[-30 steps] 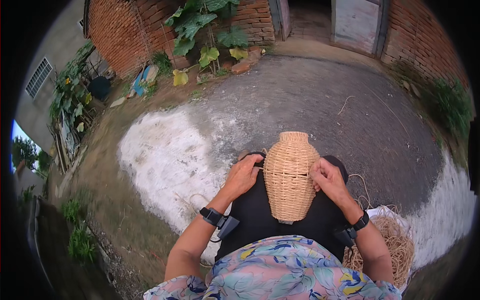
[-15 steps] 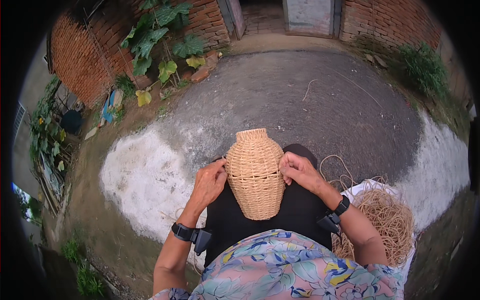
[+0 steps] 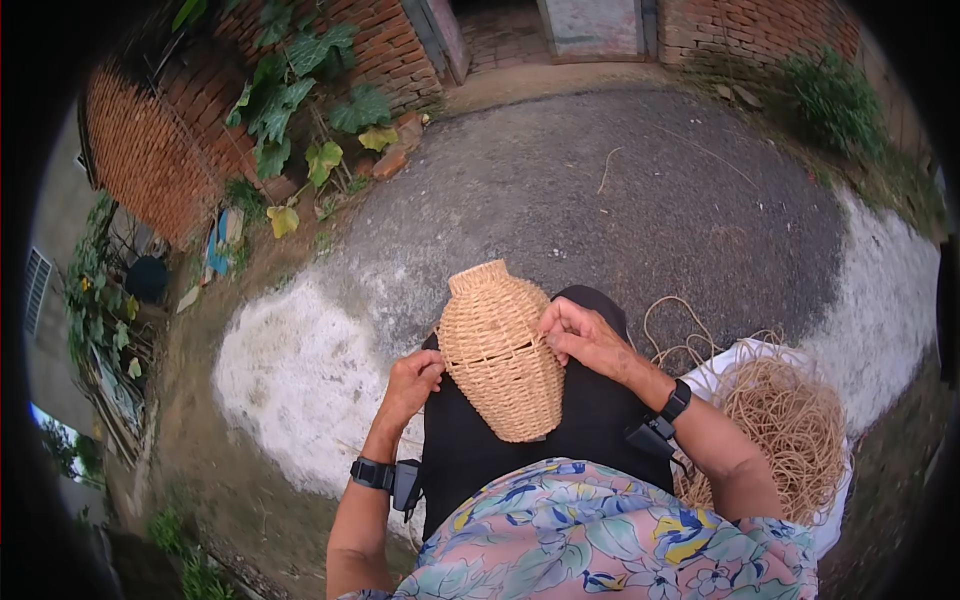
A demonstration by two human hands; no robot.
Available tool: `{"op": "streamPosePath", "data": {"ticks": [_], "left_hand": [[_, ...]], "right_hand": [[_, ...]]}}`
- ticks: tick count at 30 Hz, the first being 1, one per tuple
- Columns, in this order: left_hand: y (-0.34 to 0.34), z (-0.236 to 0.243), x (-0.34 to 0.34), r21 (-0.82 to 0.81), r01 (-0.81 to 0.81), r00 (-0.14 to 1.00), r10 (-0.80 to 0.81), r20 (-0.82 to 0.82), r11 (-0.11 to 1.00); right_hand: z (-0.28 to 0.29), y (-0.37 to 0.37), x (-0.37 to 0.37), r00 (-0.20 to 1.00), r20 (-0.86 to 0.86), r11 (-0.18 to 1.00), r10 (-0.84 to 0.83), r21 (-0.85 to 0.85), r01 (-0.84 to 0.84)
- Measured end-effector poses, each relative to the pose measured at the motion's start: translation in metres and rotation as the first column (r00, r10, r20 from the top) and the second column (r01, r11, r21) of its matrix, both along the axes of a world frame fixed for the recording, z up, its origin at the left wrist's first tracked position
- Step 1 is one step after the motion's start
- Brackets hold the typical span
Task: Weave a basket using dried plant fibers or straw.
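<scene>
A straw-coloured woven vase with a narrow neck rests on my lap, tilted with its neck away from me and to the left. A dark gap in the weave runs across its middle. My left hand is closed in a pinch at the vase's left side, near the gap's left end; what lies between its fingertips is too small to tell. At the gap's right end, my right hand pinches at the vase's side, thumb and forefinger together against the weave.
A big tangled heap of tan cord lies on a white sheet to my right, with loose loops trailing off it. Ahead are dark paving, a doorway and brick walls. A leafy plant grows at the far left.
The vase has tipped, its neck leaning further left and its gap now slanting up to the right. My left hand has moved lower, while my right hand stays at the vase's right side.
</scene>
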State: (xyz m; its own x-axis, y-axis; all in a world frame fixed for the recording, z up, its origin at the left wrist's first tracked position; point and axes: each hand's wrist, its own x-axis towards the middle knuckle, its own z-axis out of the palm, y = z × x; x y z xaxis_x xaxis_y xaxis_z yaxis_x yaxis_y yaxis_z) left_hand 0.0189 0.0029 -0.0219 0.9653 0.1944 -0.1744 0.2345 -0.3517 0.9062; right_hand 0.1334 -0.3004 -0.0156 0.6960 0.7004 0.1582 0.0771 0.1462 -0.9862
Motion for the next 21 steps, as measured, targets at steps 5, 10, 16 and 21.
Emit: {"op": "streamPosePath", "data": {"ticks": [5,10,16,21], "left_hand": [[0.001,-0.003,-0.003,0.065,0.042,0.999,-0.044,0.029,0.997],[-0.001,-0.005,-0.004,0.060,0.070,0.996,-0.074,0.059,0.996],[-0.001,-0.008,-0.009,-0.156,0.012,1.000,-0.012,-0.002,0.988],[0.001,-0.005,-0.008,-0.341,0.041,0.999,-0.039,0.013,0.939]], "right_hand": [[0.003,0.004,-0.001,1.000,-0.019,0.996,0.016,-0.088,-0.018],[0.004,0.006,-0.003,0.990,0.136,0.990,-0.045,-0.123,0.062],[0.002,-0.004,0.006,0.970,-0.236,0.998,-0.053,0.021,0.060],[0.002,-0.019,0.006,0.930,0.265,0.959,-0.253,-0.056,0.277]]}}
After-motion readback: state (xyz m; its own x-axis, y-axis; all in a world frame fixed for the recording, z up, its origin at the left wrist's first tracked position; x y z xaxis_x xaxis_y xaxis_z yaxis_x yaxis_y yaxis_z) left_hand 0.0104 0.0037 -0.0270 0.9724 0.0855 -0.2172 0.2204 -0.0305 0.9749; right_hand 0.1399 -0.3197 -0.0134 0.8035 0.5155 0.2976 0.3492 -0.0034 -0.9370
